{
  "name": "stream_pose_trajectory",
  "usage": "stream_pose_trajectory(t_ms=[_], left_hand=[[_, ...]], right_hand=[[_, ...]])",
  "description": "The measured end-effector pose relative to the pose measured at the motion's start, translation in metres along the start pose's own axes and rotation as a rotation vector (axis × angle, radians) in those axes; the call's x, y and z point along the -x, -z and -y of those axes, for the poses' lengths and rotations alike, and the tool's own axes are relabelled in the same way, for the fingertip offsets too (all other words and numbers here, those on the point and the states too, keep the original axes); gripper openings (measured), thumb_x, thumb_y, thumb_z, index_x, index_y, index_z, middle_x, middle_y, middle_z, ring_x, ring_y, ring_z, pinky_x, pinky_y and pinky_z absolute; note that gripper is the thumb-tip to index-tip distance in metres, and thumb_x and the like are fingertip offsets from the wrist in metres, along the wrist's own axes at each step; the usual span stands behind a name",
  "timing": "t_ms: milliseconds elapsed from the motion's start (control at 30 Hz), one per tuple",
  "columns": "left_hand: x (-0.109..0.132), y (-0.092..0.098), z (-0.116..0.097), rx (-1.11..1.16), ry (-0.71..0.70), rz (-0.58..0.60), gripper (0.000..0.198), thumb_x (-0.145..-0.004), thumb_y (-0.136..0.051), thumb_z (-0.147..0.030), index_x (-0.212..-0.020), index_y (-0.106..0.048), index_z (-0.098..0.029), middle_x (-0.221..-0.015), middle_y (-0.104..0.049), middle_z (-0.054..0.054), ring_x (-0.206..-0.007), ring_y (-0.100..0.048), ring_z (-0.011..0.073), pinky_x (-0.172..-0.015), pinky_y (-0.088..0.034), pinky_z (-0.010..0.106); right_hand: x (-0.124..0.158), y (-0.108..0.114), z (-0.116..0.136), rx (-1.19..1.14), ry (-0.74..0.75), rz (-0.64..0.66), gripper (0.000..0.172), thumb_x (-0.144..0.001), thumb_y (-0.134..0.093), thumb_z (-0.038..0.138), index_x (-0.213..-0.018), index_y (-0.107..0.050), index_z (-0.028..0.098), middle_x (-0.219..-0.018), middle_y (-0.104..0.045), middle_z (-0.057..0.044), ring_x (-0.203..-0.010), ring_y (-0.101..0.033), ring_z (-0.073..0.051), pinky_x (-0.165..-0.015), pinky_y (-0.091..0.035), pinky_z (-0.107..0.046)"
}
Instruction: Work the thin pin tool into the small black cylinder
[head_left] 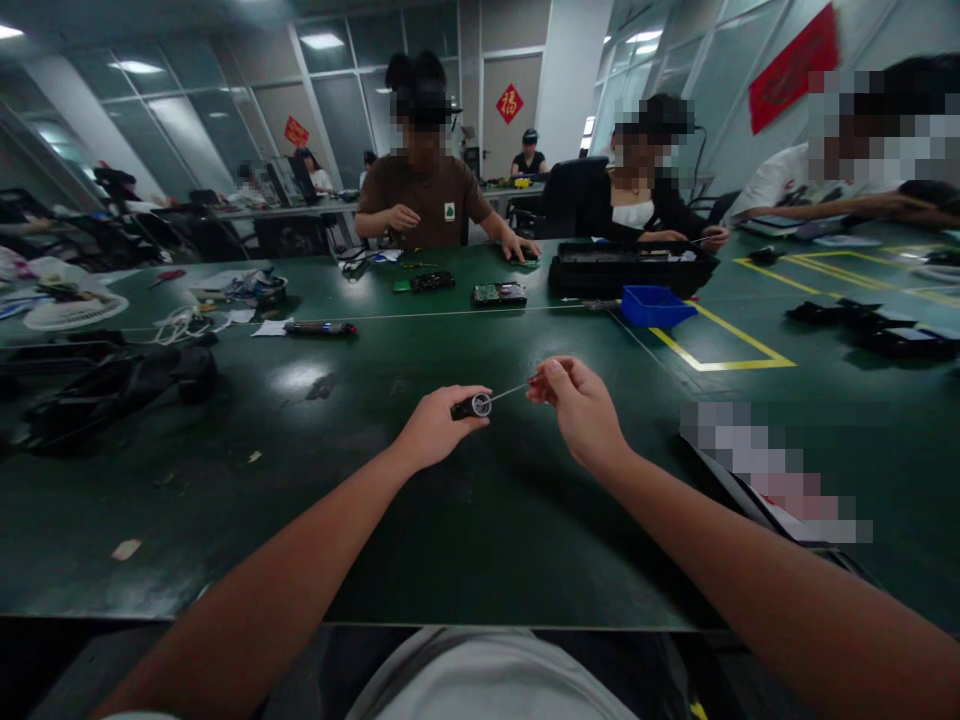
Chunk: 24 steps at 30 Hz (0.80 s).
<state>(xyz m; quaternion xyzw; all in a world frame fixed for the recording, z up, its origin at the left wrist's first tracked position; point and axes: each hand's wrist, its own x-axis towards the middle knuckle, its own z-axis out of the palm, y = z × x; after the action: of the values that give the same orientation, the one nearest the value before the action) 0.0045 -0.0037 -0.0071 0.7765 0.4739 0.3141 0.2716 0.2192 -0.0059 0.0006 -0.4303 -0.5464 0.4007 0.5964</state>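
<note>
My left hand (435, 428) is closed around a small black part with a round clear ring (474, 405) at its end, held just above the dark green table (465, 520). My right hand (576, 405) pinches the far end of a thin pale strand (510, 391) that runs out from the ring. Both hands hover over the middle of the table, a short gap between them, the strand stretched across it.
A blue bin (654, 304) and a black tray (631, 268) sit beyond my hands, by yellow floor-tape lines (720, 345). Circuit boards (499, 294) and a black pen-like tool (320, 327) lie mid-table. Black gear (112, 385) is piled left. Other people sit across the table and at right.
</note>
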Motion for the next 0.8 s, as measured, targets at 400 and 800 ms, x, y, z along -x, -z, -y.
stream_pose_trajectory(t_ms=[400, 800], left_hand=[[0.000, -0.001, 0.003, -0.020, -0.014, -0.014, 0.039, -0.083, -0.076, -0.026, -0.121, -0.069, -0.028, -0.122, -0.069, 0.004, -0.114, -0.062, 0.0236, -0.104, -0.044, 0.041], [0.001, 0.000, 0.000, -0.005, -0.006, -0.015, 0.038, -0.083, -0.075, -0.023, -0.121, -0.069, -0.026, -0.117, -0.070, 0.004, -0.110, -0.063, 0.0223, -0.100, -0.046, 0.038]], right_hand=[[0.012, 0.001, 0.017, 0.368, 0.200, 0.072, 0.025, -0.095, -0.056, 0.046, -0.091, -0.062, 0.022, -0.078, -0.071, -0.003, -0.071, -0.068, -0.019, -0.066, -0.051, -0.034], [0.014, 0.004, 0.019, 0.533, 0.326, 0.178, 0.011, -0.093, -0.053, 0.026, -0.097, -0.063, 0.023, -0.087, -0.071, -0.003, -0.080, -0.068, -0.021, -0.072, -0.049, -0.034]])
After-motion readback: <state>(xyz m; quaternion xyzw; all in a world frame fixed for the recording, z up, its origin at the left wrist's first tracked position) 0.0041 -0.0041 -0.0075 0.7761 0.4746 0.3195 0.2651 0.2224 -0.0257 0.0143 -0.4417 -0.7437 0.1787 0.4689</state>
